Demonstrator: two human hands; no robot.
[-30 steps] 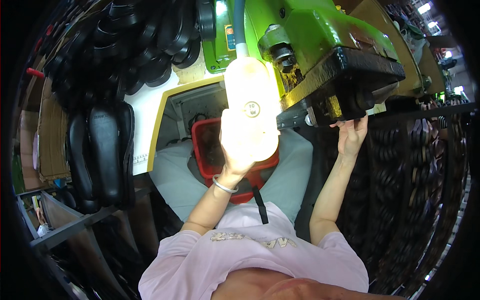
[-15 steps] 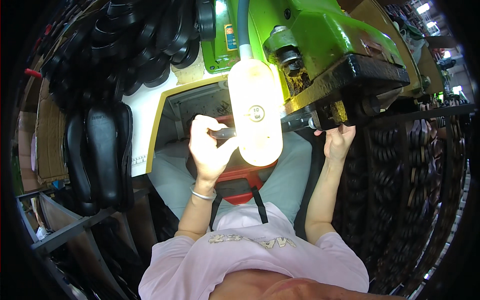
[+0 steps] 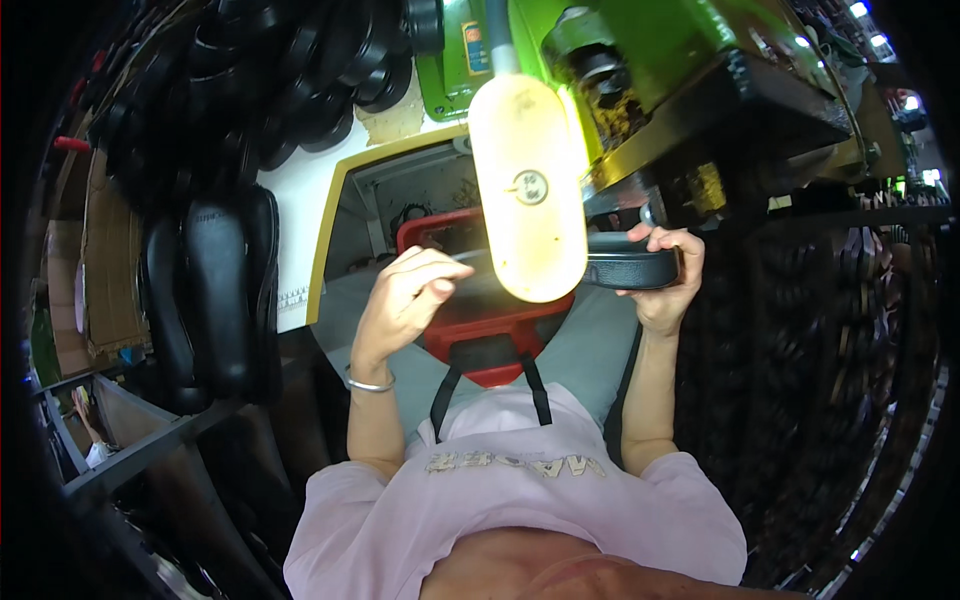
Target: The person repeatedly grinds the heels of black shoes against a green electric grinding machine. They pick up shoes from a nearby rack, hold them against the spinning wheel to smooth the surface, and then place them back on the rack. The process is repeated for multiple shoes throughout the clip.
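Observation:
A black shoe sole (image 3: 632, 264), thick-sided and rounded at its end, lies across in front of the green machine (image 3: 660, 60). My right hand (image 3: 668, 275) is closed around its right end, with the thumb and fingers on opposite faces. My left hand (image 3: 405, 305) is raised left of the lamp, its fingers bent toward the thumb. A thin, blurred pale sliver shows by those fingertips; what it is I cannot make out. The lit oval lamp head (image 3: 528, 190) hides the middle of the sole and whatever lies between the hands.
Several black soles (image 3: 230, 300) stand on the left of the white, yellow-edged table (image 3: 300, 260), with a heap of black footwear (image 3: 290, 70) behind. A red stool (image 3: 490, 330) shows below the table opening. Dark racks (image 3: 800, 370) of footwear line the right.
The sole has come out from under the machine head and now shows its side at my right hand. My left hand has let go of the dark piece and moved slightly down. The view has shifted.

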